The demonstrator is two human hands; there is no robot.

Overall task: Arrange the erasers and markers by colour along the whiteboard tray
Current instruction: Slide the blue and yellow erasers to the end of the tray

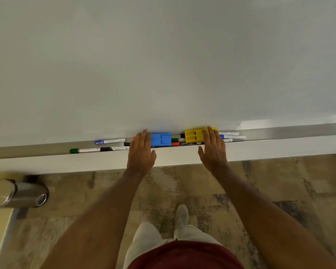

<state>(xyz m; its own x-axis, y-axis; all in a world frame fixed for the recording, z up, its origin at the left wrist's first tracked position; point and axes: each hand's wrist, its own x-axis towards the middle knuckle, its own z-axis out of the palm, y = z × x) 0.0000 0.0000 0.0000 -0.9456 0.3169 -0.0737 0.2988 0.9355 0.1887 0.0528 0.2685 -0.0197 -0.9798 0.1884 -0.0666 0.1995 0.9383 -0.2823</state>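
Observation:
A blue eraser (pixel 161 139) and a yellow eraser (pixel 193 135) lie in the whiteboard tray (pixel 279 132). My left hand (pixel 141 152) rests flat, fingers extended, over the blue eraser's left end. My right hand (pixel 213 150) lies flat on the yellow eraser's right end. Between the erasers sit a green marker (pixel 176 140) and a red marker (pixel 179 144). Left of my hands lie a blue-capped marker (pixel 109 141), a green-capped marker (pixel 84 150) and a black-capped marker (pixel 113 148). To the right of the yellow eraser, two or three white markers (pixel 233 136) lie together.
The whiteboard (pixel 163 65) fills the upper view. A metal cylinder on a pale fixture (pixel 25 194) juts out at the lower left. Below is patterned flooring (pixel 279 181), with my legs and one foot (pixel 181 215).

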